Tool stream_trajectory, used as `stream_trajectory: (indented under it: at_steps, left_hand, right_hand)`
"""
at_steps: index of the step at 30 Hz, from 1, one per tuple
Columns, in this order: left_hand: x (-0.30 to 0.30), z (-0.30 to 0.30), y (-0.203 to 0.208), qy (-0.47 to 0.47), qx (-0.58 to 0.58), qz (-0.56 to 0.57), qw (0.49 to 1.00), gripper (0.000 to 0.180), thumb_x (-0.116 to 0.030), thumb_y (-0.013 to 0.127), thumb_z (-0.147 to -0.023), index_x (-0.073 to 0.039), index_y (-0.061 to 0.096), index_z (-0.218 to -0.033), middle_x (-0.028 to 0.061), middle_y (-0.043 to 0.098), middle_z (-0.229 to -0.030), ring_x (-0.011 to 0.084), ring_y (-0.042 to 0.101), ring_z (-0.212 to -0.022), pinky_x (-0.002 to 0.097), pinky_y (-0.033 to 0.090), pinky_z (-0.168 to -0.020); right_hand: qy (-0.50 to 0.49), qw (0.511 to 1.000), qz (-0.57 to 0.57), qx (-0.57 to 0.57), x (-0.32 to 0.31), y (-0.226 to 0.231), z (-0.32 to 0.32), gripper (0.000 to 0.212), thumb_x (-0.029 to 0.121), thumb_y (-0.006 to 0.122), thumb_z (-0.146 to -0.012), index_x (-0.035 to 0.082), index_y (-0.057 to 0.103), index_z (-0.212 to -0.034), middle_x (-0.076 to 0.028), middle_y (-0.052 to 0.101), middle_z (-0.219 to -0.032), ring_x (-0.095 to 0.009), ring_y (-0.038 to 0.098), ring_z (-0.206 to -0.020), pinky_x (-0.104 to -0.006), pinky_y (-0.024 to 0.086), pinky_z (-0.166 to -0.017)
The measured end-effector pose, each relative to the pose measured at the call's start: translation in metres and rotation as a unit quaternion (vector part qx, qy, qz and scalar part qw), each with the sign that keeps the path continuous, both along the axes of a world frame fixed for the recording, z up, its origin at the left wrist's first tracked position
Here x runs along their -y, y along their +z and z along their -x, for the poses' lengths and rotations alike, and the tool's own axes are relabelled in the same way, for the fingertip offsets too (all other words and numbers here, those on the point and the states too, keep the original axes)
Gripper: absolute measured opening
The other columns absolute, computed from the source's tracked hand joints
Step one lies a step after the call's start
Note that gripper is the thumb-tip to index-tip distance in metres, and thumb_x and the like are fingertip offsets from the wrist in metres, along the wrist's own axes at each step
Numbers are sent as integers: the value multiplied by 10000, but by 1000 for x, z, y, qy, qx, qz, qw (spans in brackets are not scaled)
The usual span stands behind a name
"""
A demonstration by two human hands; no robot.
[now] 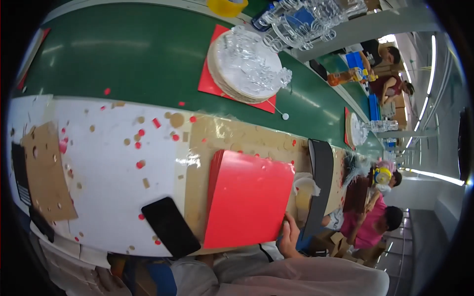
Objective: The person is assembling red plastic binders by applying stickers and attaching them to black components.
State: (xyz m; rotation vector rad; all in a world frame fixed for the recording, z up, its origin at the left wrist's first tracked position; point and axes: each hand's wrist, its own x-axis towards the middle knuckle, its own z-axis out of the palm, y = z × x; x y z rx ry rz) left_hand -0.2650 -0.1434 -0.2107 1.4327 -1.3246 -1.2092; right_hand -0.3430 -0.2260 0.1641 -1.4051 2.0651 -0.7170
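Note:
A thick stack of red cardboard sheets (251, 200) is in front of me at the table's near edge, its layered left side showing. My right hand (289, 236) is at the stack's lower right corner, with the thumb along the edge and the fingers curled against it. Below the stack's near edge shows a bit of skin, perhaps my left hand (206, 259); its fingers are hidden. A black phone (171, 227) lies just left of the stack. To the right are a roll of tape (303, 193) and a dark grey curved board (318, 182).
Red and brown paper scraps litter the white sheet (118, 172). A punched brown cardboard piece (49, 172) lies at left. Beyond, on the green table (133, 54), clear plastic parts (252, 64) sit on round white discs. Yellow tape (227, 7) is farther back. People work at right.

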Motion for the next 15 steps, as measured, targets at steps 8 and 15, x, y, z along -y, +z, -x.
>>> stream_trajectory:
  at_steps: [8,15]
  left_hand:
    - [53,-40,-10,-93,76,24,992,344,-341,588,-948,-65,656,-1141,211,688,-1158,383,620,-1112,524,462,-968]
    - [65,-82,-3,-105,165,41,980,308,-325,576,-953,-79,682,-1104,198,702,-1134,384,637,-1083,525,479,-946]
  right_hand:
    - [-33,992,19,119,6,-10,14,472,297,425,-1061,-55,571,-1339,-104,671,-1090,-141,625,-955,-260,498,-773]
    - [3,985,63,160,-7,-26,20,467,272,440,-1051,-52,550,-1369,-108,668,-1171,-129,620,-976,-235,495,-704]
